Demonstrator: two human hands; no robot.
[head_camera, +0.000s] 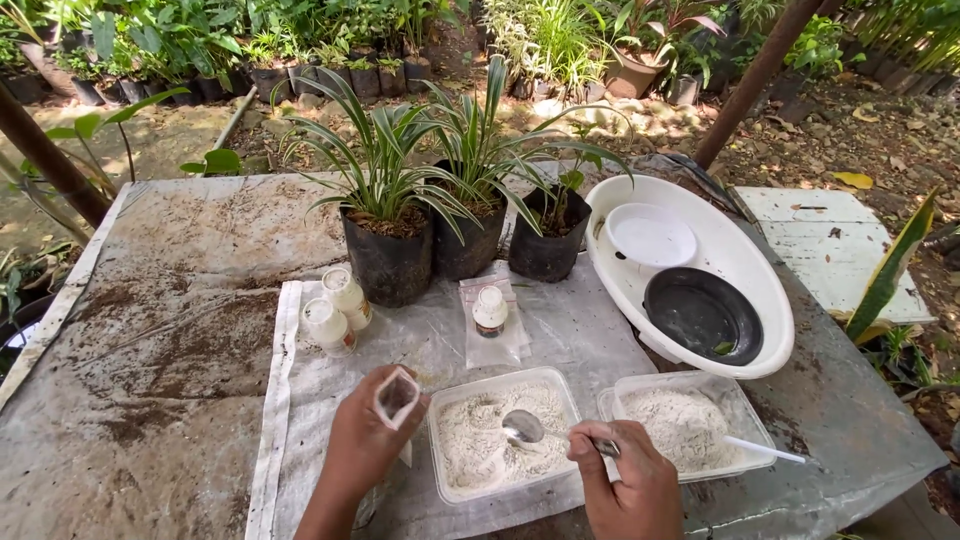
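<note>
Spoon (527, 428) sits in the right hand (628, 488), its bowl resting on the pale powder inside the clear tub (500, 432) just ahead of the knuckles, fingers closed around the handle. Left hand (362, 440) grips a small clear pouch (397, 396), pinched so its mouth stands open, just to the left of the tub. To do this well, judging from the layout, the spoon should lift only a modest, level heap, and the pouch mouth should come close over the tub's edge so spills fall back into the powder. Keeping the pouch upright and the opening wide with thumb and finger would help. A second tub (688, 420) with a white stick lies right of the right hand; three small bottles (345, 308) and potted plants (392, 225) stand beyond on the desk (180, 300).
</note>
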